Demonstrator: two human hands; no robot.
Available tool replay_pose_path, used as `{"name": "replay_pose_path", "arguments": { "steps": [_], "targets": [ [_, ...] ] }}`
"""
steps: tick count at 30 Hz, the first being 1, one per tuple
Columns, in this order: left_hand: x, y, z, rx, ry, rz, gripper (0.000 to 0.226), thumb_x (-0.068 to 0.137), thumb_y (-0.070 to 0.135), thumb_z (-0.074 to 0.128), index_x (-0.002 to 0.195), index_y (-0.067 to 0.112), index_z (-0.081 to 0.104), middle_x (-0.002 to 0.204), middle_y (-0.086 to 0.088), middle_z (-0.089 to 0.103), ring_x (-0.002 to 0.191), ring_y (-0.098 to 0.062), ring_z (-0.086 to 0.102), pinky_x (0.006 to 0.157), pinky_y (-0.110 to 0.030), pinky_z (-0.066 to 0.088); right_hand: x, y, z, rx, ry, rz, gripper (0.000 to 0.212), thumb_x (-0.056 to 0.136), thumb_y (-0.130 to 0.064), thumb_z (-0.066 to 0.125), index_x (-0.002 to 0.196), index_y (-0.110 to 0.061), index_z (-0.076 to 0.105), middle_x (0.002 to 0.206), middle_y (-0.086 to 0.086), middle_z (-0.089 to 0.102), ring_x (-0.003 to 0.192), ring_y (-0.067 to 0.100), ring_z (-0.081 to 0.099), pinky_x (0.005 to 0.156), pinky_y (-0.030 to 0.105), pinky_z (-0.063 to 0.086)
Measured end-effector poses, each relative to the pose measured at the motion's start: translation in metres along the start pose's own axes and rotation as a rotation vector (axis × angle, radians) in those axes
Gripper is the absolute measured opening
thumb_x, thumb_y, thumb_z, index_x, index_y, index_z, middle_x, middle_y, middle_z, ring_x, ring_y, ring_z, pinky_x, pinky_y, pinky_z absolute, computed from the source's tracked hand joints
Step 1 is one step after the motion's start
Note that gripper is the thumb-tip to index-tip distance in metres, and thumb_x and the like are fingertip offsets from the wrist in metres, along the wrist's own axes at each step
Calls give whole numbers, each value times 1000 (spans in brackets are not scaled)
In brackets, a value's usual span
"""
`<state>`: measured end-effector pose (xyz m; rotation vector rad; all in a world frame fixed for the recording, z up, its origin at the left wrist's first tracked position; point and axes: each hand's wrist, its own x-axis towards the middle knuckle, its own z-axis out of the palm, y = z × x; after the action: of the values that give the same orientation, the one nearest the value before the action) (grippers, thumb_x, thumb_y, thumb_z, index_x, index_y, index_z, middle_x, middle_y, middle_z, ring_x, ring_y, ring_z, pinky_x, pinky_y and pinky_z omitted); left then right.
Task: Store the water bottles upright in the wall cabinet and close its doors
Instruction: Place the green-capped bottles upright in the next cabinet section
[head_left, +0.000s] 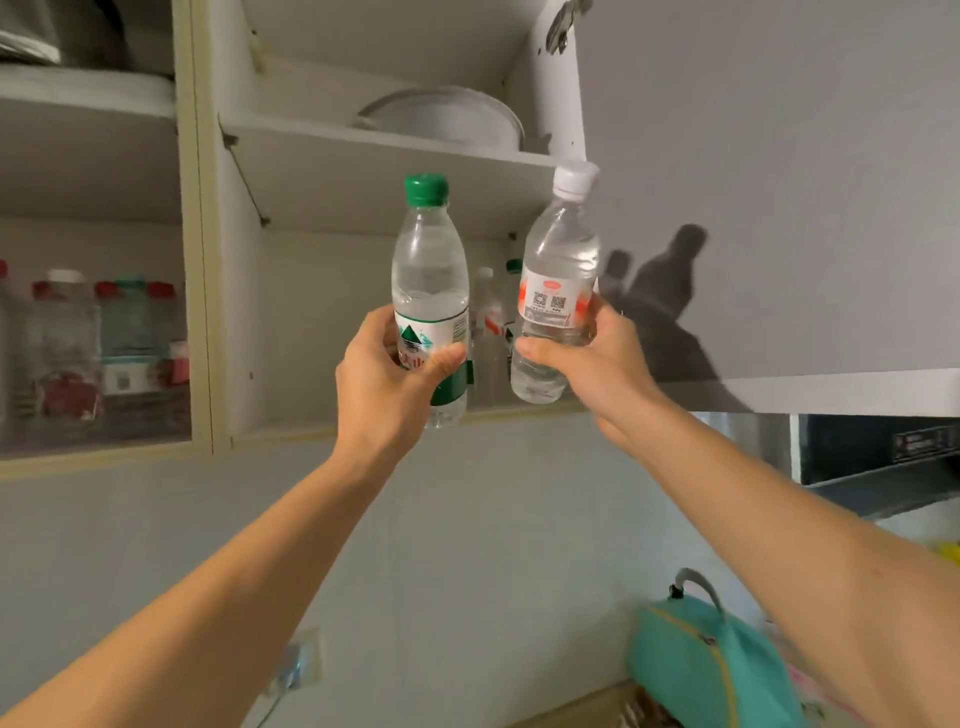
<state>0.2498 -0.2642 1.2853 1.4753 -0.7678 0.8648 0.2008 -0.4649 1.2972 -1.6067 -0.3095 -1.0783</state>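
Left hand (387, 374) grips the green-capped water bottle (430, 291); right hand (587, 358) grips the white-capped water bottle (558, 291), both raised before the wall cabinet's (363, 150) open lower shelf.

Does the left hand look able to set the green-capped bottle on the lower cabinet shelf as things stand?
Probably yes: the left hand holds the green-capped bottle upright before the open lower shelf, whose front left part looks bare; stored bottles stand farther back.

No legible txt; white-cap bottle (558, 291) label has 2 QR codes, green-cap bottle (430, 296) a mtn logo.
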Motion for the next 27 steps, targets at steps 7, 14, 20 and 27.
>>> {"name": "replay_pose_path", "arguments": {
  "steps": [7, 14, 20, 27],
  "targets": [
    [40, -16, 29, 15, -35, -143, 43, 82, 29, 84, 119, 19, 65, 100, 10, 72, 92, -8, 69, 77, -27, 56, 54, 12, -1, -74, -25, 81, 50, 74, -12, 88, 113, -27, 61, 97, -16, 69, 90, 1, 66, 73, 19, 48],
    [62, -37, 55, 110, -183, -198, 41, 87, 30, 79, 124, 19, 64, 104, 8, 71, 94, -11, 67, 72, -25, 49, 89, 64, 0, -192, -35, 214, 56, 79, -19, 86, 128, -18, 58, 116, -1, 69, 106, 18, 64, 92, 35, 50],
    [86, -42, 85, 256, -313, -221, 48, 90, 38, 74, 129, 17, 55, 117, 1, 68, 102, -16, 64, 69, -22, 48, 102, 96, -4, -391, 1, 146, 55, 89, -39, 75, 136, -24, 50, 107, -11, 56, 97, 12, 56, 74, 22, 44],
    [101, -52, 114, 539, -315, -178, 35, 93, 47, 68, 97, 14, 56, 80, 4, 60, 67, -8, 58, 45, -17, 37, 86, 126, 4, -591, 110, -10, 59, 92, -44, 70, 141, -21, 46, 118, -1, 67, 108, 20, 62, 91, 37, 51]
  ]
}}
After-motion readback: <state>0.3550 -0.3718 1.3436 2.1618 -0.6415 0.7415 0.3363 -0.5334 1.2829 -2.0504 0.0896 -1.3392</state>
